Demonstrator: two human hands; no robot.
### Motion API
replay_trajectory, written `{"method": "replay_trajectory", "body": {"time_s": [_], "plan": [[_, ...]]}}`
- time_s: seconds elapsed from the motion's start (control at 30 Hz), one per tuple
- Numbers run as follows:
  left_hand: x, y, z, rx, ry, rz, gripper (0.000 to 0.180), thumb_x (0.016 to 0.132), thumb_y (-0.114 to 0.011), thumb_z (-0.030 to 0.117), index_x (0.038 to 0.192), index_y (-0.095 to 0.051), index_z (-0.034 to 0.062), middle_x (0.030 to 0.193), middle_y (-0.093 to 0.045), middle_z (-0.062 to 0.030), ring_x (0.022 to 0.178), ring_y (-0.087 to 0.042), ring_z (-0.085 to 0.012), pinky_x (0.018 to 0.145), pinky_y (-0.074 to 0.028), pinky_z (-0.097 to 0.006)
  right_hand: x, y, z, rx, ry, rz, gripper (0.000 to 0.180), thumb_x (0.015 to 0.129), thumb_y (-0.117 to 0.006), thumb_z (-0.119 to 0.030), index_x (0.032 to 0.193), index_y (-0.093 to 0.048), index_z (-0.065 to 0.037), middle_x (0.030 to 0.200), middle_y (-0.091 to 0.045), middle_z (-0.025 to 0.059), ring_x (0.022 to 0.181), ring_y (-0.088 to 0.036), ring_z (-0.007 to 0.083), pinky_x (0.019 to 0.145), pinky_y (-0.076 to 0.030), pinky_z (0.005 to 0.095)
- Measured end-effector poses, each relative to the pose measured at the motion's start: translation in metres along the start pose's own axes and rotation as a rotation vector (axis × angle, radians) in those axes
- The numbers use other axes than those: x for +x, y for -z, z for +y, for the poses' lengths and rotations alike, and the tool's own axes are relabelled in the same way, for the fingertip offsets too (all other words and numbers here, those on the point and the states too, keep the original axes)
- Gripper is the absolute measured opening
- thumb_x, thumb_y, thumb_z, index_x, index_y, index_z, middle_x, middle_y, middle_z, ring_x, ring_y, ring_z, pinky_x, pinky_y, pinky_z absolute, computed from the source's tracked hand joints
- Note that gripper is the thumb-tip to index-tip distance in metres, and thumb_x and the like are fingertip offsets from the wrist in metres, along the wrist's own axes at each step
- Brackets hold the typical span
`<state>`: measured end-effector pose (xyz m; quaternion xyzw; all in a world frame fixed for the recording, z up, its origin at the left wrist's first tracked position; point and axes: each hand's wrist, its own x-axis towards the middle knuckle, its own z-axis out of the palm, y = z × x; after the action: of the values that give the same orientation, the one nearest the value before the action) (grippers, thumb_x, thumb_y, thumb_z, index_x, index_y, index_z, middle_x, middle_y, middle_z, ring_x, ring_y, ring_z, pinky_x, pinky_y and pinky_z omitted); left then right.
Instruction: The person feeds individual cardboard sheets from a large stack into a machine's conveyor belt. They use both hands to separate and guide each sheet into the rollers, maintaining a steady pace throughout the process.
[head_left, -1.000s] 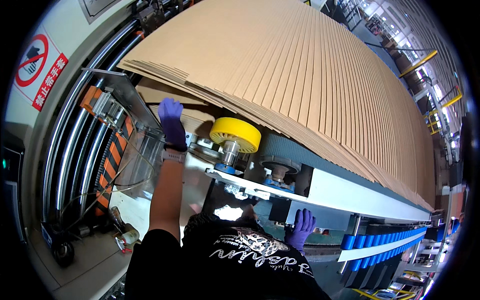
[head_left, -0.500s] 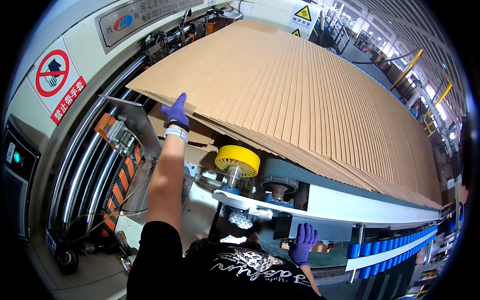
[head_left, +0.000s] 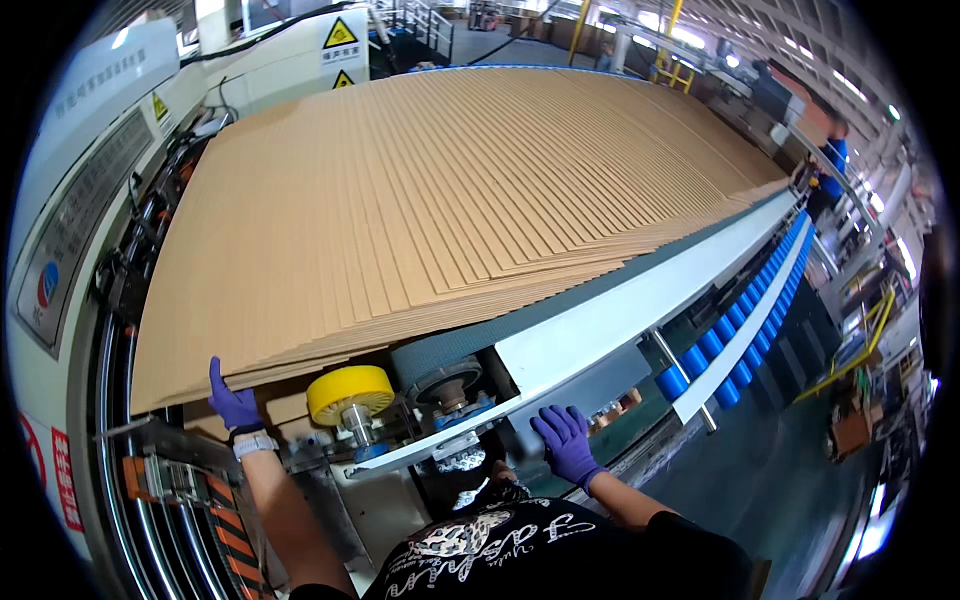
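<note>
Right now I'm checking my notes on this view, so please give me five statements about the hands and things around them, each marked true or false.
1. The left hand is at the near edge of the cardboard sheets. True.
2. The wheel beside the left hand is blue. False: it is yellow.
3. The right hand lies on the cardboard sheets. False: it is at the grey box.
4. Both hands wear purple gloves. True.
5. The blue rollers are left of the right hand. False: they are to its right.
</note>
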<state>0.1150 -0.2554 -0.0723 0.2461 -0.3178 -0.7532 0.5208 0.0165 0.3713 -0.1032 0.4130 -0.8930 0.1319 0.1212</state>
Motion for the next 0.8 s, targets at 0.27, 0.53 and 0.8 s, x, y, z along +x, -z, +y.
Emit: {"method": "replay_trajectory", "body": {"time_s": [0.27, 0.53, 0.8], "plan": [[0.022, 0.016, 0.014, -0.050, -0.014, -0.011, 0.036, 0.092, -0.063, 0.024, 0.124, -0.058, 0.0061, 0.123, -0.061, -0.0103, 0.112, -0.058, -0.0263, 0.096, -0.049, -0.043, -0.003, 0.005, -0.002, 0.001, -0.019, -0.002, 0.073, 0.067, -0.068, -0.014, 0.137, -0.046, -0.014, 0.137, -0.046, 0.0121, 0.130, -0.041, 0.0322, 0.111, -0.025, 0.0552], [-0.012, 0.031, 0.013, -0.302, 0.094, 0.054, 0.050, 0.094, -0.058, 0.038, 0.136, -0.049, 0.0108, 0.133, -0.053, -0.0103, 0.125, -0.048, -0.0274, 0.106, -0.039, -0.043, -0.011, -0.001, 0.003, -0.055, 0.001, -0.018, 0.077, 0.063, -0.069, -0.013, 0.136, -0.046, -0.012, 0.139, -0.043, 0.0152, 0.132, -0.038, 0.0360, 0.110, -0.023, 0.0588], [-0.066, 0.138, -0.047, -0.335, 0.412, -0.327, 0.040, 0.101, -0.045, 0.040, 0.067, -0.047, 0.0197, 0.061, -0.050, 0.0023, 0.067, -0.055, -0.0190, 0.068, -0.045, -0.036, -0.006, -0.003, 0.002, -0.054, 0.015, -0.036, 0.080, 0.063, -0.069, -0.011, 0.138, -0.043, -0.012, 0.140, -0.042, 0.0156, 0.134, -0.036, 0.0369, 0.111, -0.023, 0.0584]]}}
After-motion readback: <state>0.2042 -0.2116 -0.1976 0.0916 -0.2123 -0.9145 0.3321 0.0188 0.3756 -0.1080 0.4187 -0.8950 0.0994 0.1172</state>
